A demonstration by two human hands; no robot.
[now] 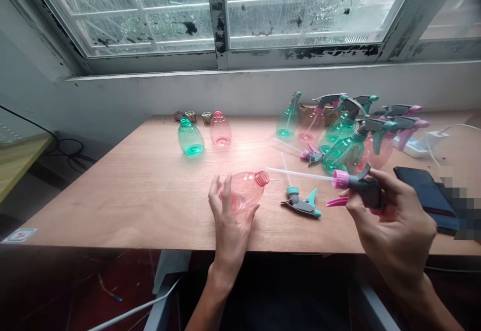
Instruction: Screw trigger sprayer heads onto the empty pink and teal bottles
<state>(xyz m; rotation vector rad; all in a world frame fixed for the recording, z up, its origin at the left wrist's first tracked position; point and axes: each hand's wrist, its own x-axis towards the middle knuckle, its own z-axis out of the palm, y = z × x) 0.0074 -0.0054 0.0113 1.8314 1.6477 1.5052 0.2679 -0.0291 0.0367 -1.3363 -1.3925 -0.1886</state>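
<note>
Right hand [398, 220] closes around the grey body of a pink-collared spray head [367, 190], fingers wrapped behind, thumb on the near side. Its tube [300, 173] sticks out left of that grip, tip right by the bottle mouth; can't tell from this angle if they touch.

Left hand [233, 215] is part-curled around a clear pink bottle [245, 190], fingers over the far-left side, thumb under the right. Bottle lies tilted, neck pointing right, away from the palm.

Handling, my read: bottle looks like thin plastic with nothing in it, so light, a bit squeezable, slick on the round belly. Not fragile, but a hard pinch could dent it. Best hold: wide belly, low down, neck free. Head looks light and stiff; hold the body, keep fingers off the trigger [337, 201]. Tube is the weak bit: slim, likely bendy, could kink if pushed sideways.

Around: teal-collared head [300, 205] on the table [124, 205] between the two grips; green bottle [190, 138] beyond and left of the left grip; dark slab [424, 190] just beyond the right grip.

Writing: no brand readable on bottle or head. Sticker [19, 235] far left of the left grip has a red mark, too small to read.
</note>
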